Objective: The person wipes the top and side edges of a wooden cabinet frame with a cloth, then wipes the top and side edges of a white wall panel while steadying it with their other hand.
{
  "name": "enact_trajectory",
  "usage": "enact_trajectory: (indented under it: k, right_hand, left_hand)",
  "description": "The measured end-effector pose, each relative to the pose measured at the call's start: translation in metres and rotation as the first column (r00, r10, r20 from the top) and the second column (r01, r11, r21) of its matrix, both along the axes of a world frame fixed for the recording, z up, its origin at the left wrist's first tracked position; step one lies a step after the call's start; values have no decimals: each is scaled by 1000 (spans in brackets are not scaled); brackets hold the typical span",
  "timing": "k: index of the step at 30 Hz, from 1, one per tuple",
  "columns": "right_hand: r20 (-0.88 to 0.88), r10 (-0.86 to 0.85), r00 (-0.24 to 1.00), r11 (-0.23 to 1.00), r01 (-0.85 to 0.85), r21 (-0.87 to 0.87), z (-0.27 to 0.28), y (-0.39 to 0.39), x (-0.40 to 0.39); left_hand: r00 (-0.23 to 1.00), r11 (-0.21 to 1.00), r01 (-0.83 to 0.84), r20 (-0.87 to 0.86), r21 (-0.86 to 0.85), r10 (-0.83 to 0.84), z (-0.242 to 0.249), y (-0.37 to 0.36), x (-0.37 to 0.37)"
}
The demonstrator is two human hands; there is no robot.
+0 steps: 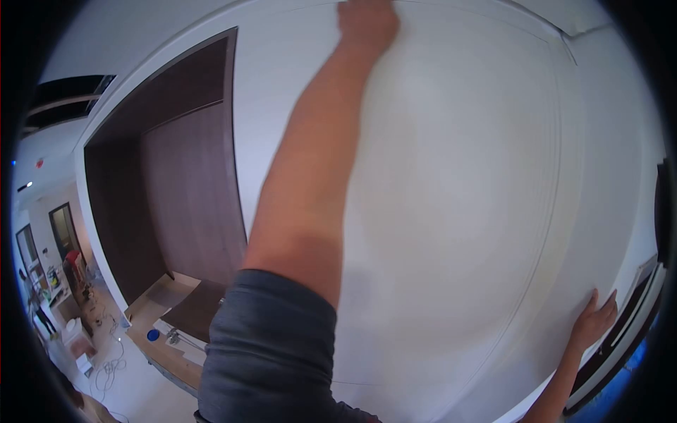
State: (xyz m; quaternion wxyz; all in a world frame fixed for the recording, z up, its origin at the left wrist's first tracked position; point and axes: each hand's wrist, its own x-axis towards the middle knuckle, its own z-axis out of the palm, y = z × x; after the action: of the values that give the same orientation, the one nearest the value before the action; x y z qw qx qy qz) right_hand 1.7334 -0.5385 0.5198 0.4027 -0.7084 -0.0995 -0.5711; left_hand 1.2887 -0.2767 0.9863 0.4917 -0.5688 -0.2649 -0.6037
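Note:
My left arm stretches up across a large white panel (451,183) with thin grooved lines near its borders. At the top edge of the view, my left hand (368,27) is against the upper part of the panel. Its fingers are cut off by the frame, so their grip is hidden. Low on the right, my right hand (594,323) rests by the white side surface, fingers apart, with no object seen in it. Dark strips of a frame (624,317) lie just beyond that hand.
Left of the panel is a dark brown recessed cabinet (187,176). Below it, a ledge with brown sheets carries a blue round lid (153,335) and metal hardware (174,338). Cables (109,370) lie on the floor, and farther back are a white bucket (74,328) and clutter.

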Motion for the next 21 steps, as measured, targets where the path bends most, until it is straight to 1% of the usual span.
enact_trajectory:
  k: [1,2,3,4,5,6,8,9,10,11,12,13,15,17,19,21]
  right_hand:
    - [-15,-11,1000,1000,11,-6,-1,-1,1]
    - [-8,-10,1000,1000,10,-27,-3,-3,6]
    - [0,-21,1000,999,21,-25,-3,-3,3]
    - [8,-32,999,999,32,-21,-1,-2,0]
    - [15,-44,999,999,45,-15,0,-1,-3]
    - [34,-47,998,999,48,-18,-1,-1,1]
    - [36,-60,998,998,61,-20,-3,-1,4]
    - [37,-66,997,997,67,-24,-4,-1,5]
    - [43,-55,998,998,56,-23,-5,0,8]
    - [41,-58,997,998,59,-30,-5,-1,10]
    - [37,-60,997,998,61,-33,-5,-2,11]
    - [32,-63,997,997,64,-31,-5,0,10]
    - [34,-54,998,998,55,-42,-4,2,9]
    - [49,-50,998,997,52,-49,-8,-3,11]
    - [84,-33,996,998,37,-47,-8,-1,11]
    - [74,-51,996,997,55,-47,-9,-1,10]
  left_hand:
    - [998,999,-26,51,33,25,3,9,-29]
    - [990,996,-86,110,6,85,5,14,-59]
    - [978,987,-158,135,-24,160,5,15,-88]
    - [957,959,-222,149,-175,249,5,7,-115]
    - [950,965,-206,205,-162,237,11,17,-143]
    - [936,945,-259,190,-199,296,12,18,-167]
    - [912,935,-290,236,-206,335,25,43,-190]
    - [899,928,-305,258,-213,355,29,50,-196]
    - [907,926,-275,249,-260,339,35,60,-188]
    - [944,943,-173,223,-286,241,32,55,-169]
    - [949,914,-251,104,-319,297,28,51,-146]
    - [978,946,-199,16,-257,210,4,13,-115]
    - [991,992,-122,-65,-24,120,-4,28,-126]
    - [985,984,-170,-27,52,172,-3,44,-157]
    - [944,955,-234,194,-181,268,8,57,-196]
    - [933,970,-217,271,-109,239,4,64,-197]
